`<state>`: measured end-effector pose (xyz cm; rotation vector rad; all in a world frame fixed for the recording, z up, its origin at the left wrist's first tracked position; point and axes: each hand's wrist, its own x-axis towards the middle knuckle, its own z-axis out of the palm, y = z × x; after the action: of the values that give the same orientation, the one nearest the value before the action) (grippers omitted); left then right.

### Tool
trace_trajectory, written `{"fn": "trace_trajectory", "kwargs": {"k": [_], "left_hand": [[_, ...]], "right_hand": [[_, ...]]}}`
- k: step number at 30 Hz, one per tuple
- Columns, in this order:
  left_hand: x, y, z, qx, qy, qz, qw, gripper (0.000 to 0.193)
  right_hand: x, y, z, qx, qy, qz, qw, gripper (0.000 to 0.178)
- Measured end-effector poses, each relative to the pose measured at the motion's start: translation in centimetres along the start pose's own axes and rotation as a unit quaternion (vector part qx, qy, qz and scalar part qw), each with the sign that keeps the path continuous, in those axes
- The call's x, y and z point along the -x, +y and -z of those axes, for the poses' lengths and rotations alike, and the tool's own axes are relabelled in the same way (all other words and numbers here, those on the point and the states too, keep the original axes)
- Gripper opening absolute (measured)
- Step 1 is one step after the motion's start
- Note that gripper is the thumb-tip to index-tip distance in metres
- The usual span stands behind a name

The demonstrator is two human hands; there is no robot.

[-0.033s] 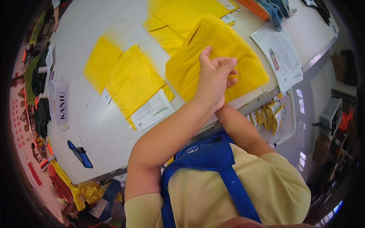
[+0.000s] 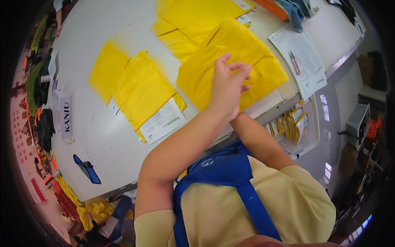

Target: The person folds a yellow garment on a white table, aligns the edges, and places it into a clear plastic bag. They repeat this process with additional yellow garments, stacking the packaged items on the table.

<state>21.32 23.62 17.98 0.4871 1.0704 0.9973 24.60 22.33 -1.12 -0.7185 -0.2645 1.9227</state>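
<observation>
My left hand (image 2: 227,86) hovers over a folded yellow cloth piece (image 2: 263,68) near the table's front edge. Its fingers are bent but apart, with nothing visible between them. Crossing beneath my left wrist is my right forearm (image 2: 257,138). My left hand hides the right hand, so its fingers cannot be made out. Left of this cloth lies another folded yellow piece (image 2: 142,92) with a printed white sheet (image 2: 163,120) at its near edge. Behind, the larger yellow pieces (image 2: 197,18) partly lie under the piece at my hands.
Right of the cloth, small snips (image 2: 294,62) rest on white printed papers (image 2: 308,74). A bin of yellow packets (image 2: 294,123) stands below the table edge. A blue-edged black item (image 2: 86,168) and a white box (image 2: 62,115) are on the left. Denim fabric (image 2: 297,14) lies far right.
My left fingers have shifted slightly left over the cloth. The cloth's folds and near right edge have moved a little. The view has drifted slightly.
</observation>
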Motion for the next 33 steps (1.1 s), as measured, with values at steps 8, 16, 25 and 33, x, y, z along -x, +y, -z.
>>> {"fn": "trace_trajectory", "kwargs": {"k": [8, 16, 25, 33], "left_hand": [[-1.0, -7.3, 12.0, -0.094, 0.182, 0.032, 0.978, 0.070], [-0.5, -11.1, 13.4, 0.208, 0.060, 0.093, 0.972, 0.048], [-0.1, -12.4, 13.5, 0.171, 0.094, 0.020, 0.981, 0.049], [-1.3, -12.2, 15.6, 0.101, 0.094, 0.059, 0.989, 0.054]], "right_hand": [[0.0, 0.4, -0.4, 0.009, 0.051, 0.039, 0.998, 0.051], [0.9, 1.2, -2.4, 0.075, 0.061, 0.053, 0.994, 0.051], [11.6, -13.3, -1.4, 0.711, -0.339, -0.097, 0.609, 0.047], [2.4, -22.4, 6.3, 0.669, 0.173, -0.004, 0.723, 0.075]]}}
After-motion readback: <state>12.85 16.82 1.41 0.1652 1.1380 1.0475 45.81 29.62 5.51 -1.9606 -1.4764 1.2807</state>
